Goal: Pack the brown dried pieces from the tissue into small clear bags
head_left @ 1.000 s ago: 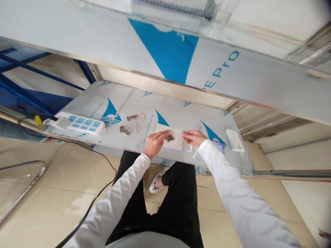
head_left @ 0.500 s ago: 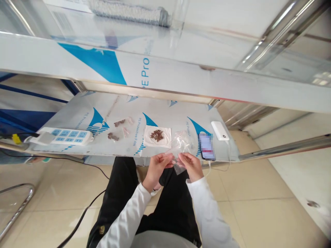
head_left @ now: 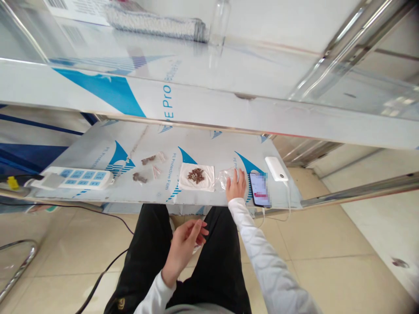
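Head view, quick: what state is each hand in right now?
Left hand: half-curled; whether it holds anything can't be told.
Right hand: open, fingers spread at the clear plastic bags.

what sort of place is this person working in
Possibly a workshop or packing station: the bench is covered in printed protective film, small dark pieces lie heaped on a white sheet, and a power strip sits nearby.

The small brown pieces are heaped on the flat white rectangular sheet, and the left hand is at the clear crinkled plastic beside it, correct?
Not the left: the head view shows the right hand at the clear crinkled plastic. The small brown pieces are heaped on the flat white rectangular sheet, as you say.
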{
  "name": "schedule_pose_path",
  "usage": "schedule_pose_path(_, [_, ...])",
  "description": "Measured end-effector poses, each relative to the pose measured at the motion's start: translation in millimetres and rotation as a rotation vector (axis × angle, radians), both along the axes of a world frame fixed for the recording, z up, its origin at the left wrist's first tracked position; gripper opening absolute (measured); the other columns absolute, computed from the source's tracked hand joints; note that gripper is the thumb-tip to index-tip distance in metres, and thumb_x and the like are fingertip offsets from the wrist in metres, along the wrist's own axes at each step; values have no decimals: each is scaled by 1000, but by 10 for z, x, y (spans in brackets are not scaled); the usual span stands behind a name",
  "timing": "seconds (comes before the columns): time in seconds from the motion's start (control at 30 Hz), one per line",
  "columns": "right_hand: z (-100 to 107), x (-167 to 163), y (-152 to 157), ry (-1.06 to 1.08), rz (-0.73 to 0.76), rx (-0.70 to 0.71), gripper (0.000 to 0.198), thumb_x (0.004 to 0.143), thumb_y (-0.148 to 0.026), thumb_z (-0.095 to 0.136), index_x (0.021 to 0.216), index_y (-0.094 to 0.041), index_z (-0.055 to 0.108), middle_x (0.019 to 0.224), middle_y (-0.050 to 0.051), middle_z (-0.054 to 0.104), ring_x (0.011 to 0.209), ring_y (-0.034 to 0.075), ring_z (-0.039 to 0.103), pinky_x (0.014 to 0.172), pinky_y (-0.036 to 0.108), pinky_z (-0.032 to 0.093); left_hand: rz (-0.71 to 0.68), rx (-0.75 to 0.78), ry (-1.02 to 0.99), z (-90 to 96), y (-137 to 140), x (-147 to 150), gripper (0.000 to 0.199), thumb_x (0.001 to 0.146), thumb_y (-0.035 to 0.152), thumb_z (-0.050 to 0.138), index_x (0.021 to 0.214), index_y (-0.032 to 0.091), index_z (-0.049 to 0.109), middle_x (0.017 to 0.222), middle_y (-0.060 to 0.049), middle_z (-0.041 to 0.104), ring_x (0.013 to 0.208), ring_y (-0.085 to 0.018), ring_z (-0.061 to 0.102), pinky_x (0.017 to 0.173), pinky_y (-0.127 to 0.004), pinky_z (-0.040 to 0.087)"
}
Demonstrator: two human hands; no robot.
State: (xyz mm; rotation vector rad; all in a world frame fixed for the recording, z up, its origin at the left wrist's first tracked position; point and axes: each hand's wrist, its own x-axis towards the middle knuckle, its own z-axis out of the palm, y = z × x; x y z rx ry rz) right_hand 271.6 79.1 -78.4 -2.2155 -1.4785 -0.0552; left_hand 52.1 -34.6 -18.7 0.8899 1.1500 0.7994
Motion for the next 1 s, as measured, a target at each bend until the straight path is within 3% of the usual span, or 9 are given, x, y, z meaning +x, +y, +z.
schedule_pose_path(0.17, [-344, -149, 104, -90, 8, -149, 61, 94, -39, 31, 143, -4, 30, 150, 22, 27, 140, 33, 19, 111, 48, 19, 2, 88, 195, 26, -176, -478, 38, 84, 51, 52, 87, 17, 68, 70, -5, 69, 60, -14, 59, 57, -24, 48])
schedule_pose_path(0.33, [-427, -22, 284, -130, 26, -205, 60, 94, -33, 33, 144, -2, 27, 150, 23, 26, 140, 33, 20, 112, 53, 16, 56, 122, 342, -26, -145, -822, 37, 82, 53, 53, 90, 20, 67, 76, -4, 71, 66, -18, 64, 62, -27, 52])
schedule_pose_path(0.43, [-377, 35, 344, -141, 26, -211, 59, 94, -33, 32, 145, -4, 27, 150, 23, 26, 140, 33, 20, 111, 54, 16, 92, 234, 535, -125, 193, -1017, 35, 86, 49, 48, 95, 21, 65, 83, -5, 73, 72, -18, 67, 69, -28, 53])
schedule_pose_path(0.57, [-287, 51, 363, -119, 17, -233, 54, 96, -38, 28, 143, -14, 37, 153, 17, 22, 141, 33, 17, 110, 59, 13, 182, 318, 1082, -253, 979, -1309, 28, 88, 35, 44, 96, 18, 65, 90, -8, 72, 81, -19, 68, 78, -30, 50])
schedule_pose_path(0.7, [-159, 9, 251, -105, 13, -145, 55, 95, -41, 27, 146, -21, 30, 156, 12, 16, 142, 32, 12, 110, 61, 11, 238, 304, 1234, -340, 1663, -1424, 33, 88, 35, 44, 109, 14, 60, 107, -15, 66, 99, -24, 63, 87, -34, 46])
schedule_pose_path(0.8, [-66, -70, 40, -63, -1, -40, 59, 94, -45, 27, 147, -20, 26, 155, 13, 17, 142, 32, 13, 109, 61, 14, 179, 267, 1279, -401, 1937, -1362, 35, 84, 41, 53, 104, 15, 61, 109, -16, 65, 104, -28, 61, 86, -37, 45])
schedule_pose_path(1.0, [19, -291, -573, 77, 2, 134, 57, 91, -49, 38, 136, -17, 45, 152, 17, 26, 141, 36, 15, 108, 62, 18, 108, 154, 1297, -435, 2123, -1317, 24, 78, 30, 58, 91, 11, 66, 105, -23, 67, 102, -34, 62, 80, -39, 46])
